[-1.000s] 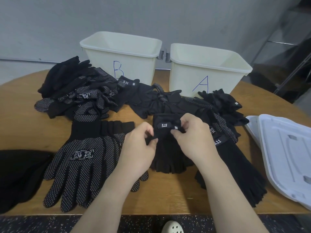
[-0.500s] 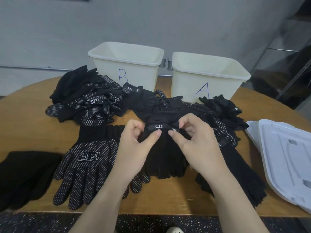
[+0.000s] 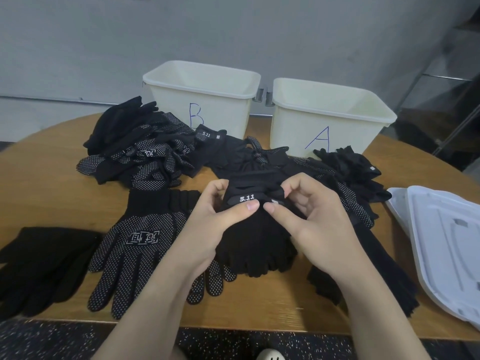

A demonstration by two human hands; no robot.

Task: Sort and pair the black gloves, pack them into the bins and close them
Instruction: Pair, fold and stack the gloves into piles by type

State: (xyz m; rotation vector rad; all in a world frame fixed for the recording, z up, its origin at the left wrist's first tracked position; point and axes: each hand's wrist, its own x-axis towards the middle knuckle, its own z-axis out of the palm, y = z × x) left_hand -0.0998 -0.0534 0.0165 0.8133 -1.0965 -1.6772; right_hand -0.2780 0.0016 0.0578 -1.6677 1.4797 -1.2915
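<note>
Since a second ago both hands have lifted the cuff end of the 5.11 glove pair (image 3: 255,235) a little off the wooden table (image 3: 39,183), and the left hand (image 3: 220,219) and right hand (image 3: 309,216) now pinch the labelled wrist strap between thumbs and curled fingers, thumb tips almost touching. Limp, light cloth like this probably sags and slides apart if taken by the fingers, so the firmer strapped cuff looks the best place to hold both layers together. Beyond lie the loose glove heap (image 3: 145,152), then open bins B (image 3: 205,100) and A (image 3: 330,115).
</note>
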